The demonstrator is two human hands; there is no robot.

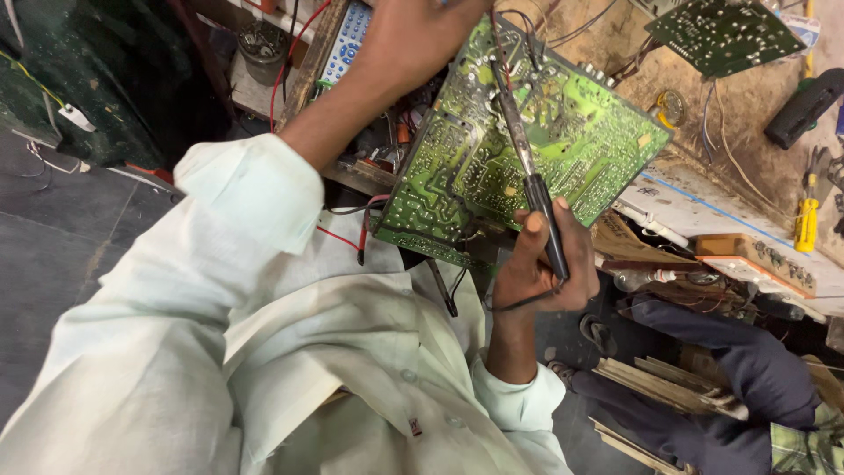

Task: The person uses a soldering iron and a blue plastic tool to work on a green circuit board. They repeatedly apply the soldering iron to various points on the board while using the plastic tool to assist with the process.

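Nearest to me, my pale shirt (290,378) is filling the lower left of the view, its sleeves rolled back at both arms. Just past it, my right hand (538,268) is closing its grip around the black handle of a soldering iron (532,167), fingers wrapped and thumb pressing along the handle; a thin black cord is trailing out under the palm. The iron's metal shaft is slanting up and away across the green circuit board (527,132), its tip lying on the solder side near the board's upper middle.

The board is tilting, held up over the bench (703,207), its silver tracks facing me. My left hand (413,40) is reaching up along the board's far left edge; it is partly cut off by the top of the view, so I cannot tell whether that grip is clamping on the board or only resting against it.

Beyond the left arm, a grey remote control (347,40) with blue buttons is lying near a red wire (294,53). To the right, a flat orange-brown box (756,257) with a row of dark knobs is sitting on a white panel at the bench edge, and a yellow-handled tool (805,224) is lying just past it. Farthest off, a second green circuit board (725,33) is resting at the top right beside a black oblong case (804,105). Below the bench, another person's dark-trousered leg (738,361) is showing.
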